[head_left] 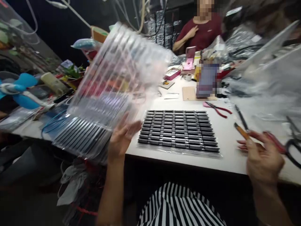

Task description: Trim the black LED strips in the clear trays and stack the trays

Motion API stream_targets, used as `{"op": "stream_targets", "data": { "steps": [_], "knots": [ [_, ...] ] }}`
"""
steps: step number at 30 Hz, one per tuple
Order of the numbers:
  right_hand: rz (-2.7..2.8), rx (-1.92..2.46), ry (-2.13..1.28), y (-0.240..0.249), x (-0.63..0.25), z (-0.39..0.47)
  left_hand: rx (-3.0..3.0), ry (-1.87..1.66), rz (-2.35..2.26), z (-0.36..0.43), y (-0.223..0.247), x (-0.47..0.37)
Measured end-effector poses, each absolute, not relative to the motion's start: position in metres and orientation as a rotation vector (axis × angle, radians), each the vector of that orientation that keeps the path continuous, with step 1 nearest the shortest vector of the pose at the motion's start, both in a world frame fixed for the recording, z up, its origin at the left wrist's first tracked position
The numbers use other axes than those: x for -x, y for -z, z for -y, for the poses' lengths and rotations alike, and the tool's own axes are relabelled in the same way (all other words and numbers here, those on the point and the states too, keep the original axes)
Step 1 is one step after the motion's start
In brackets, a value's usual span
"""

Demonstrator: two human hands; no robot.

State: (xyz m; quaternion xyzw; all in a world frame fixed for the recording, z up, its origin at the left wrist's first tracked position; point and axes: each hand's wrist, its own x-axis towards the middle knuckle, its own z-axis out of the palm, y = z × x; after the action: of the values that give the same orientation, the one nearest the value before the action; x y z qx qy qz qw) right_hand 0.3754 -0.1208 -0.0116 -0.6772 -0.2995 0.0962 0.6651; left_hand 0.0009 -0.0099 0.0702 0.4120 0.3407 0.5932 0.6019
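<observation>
My left hand (122,135) grips the near edge of a clear ridged plastic tray (141,59), tilted up above the table and blurred. Below it, to the left, lies another clear tray (82,138) with dark strips in its slots. In front of me a clear tray (176,131) holds rows of black strips with metallic parts. My right hand (263,153) is at the right, fingers closed around a slim orange tool with a dark tip (241,131), its exact kind unclear. A dark pen-like tool (241,117) lies just beyond it.
Red-handled pliers (218,109) and scissors (293,147) lie on the right of the white table (160,160). A tan board (188,93) and pink phone (188,59) are farther back. A blue fan (18,88) stands left. Across the table is a person (204,31).
</observation>
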Motion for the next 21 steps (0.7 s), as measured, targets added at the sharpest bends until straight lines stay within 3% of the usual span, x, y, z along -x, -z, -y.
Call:
{"op": "stream_targets", "data": {
  "steps": [2,7,9,15,21],
  "knots": [
    [0.811,1.464,-0.236,-0.001,-0.368,0.121,-0.93,-1.384,-0.902,0.019,-0.068,0.007],
    [1.029,1.239,-0.869,-0.028,-0.357,0.115,-1.033,-1.253,-1.045,0.016,-0.056,0.012],
    [1.063,1.358,-0.931,-0.03,-0.356,0.108,-1.141,-1.236,-1.221,0.009,-0.043,0.011],
    [1.489,1.976,-0.471,-0.013,-0.368,0.09,-1.681,-1.005,-1.677,-0.012,-0.003,0.018],
    [1.571,2.084,-0.275,-0.005,-0.371,0.083,-2.094,-0.904,-1.629,-0.029,0.0,0.016]
  ]
}}
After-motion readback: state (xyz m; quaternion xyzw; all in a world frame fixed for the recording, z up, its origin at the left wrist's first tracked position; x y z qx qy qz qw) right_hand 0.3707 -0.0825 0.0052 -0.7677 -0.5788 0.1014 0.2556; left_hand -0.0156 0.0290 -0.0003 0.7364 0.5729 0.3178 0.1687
